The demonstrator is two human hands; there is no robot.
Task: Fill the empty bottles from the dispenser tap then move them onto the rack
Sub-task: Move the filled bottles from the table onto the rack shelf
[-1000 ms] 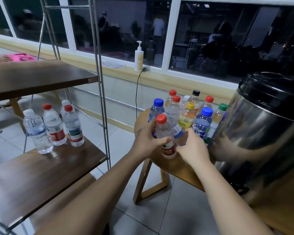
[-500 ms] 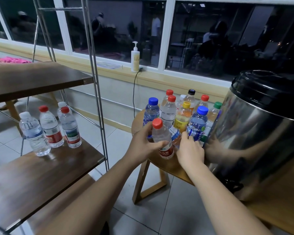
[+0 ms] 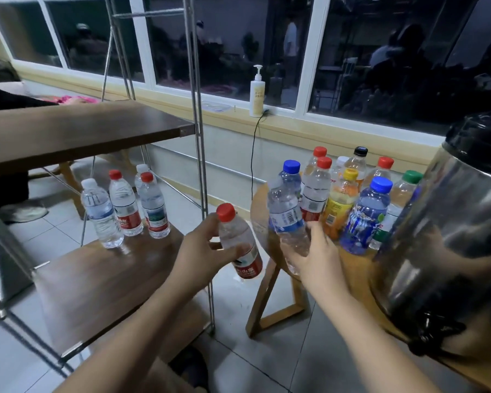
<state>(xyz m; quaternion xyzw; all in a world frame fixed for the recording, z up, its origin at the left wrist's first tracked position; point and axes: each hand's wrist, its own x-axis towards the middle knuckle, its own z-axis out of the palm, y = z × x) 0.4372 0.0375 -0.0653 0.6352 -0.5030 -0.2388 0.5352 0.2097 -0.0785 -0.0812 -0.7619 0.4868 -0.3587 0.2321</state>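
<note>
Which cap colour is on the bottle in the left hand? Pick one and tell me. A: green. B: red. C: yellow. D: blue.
B: the left hand grips a bottle with a red cap; the blue-capped bottle is in the right hand.

This is looking like a shared workroom at night: dark windows [image 3: 227, 43] are reflecting people, a pump bottle [image 3: 257, 95] is standing on the sill [image 3: 295, 129], a metal-framed rack [image 3: 82, 131] is standing on floor tiles [image 3: 267, 364]
</note>
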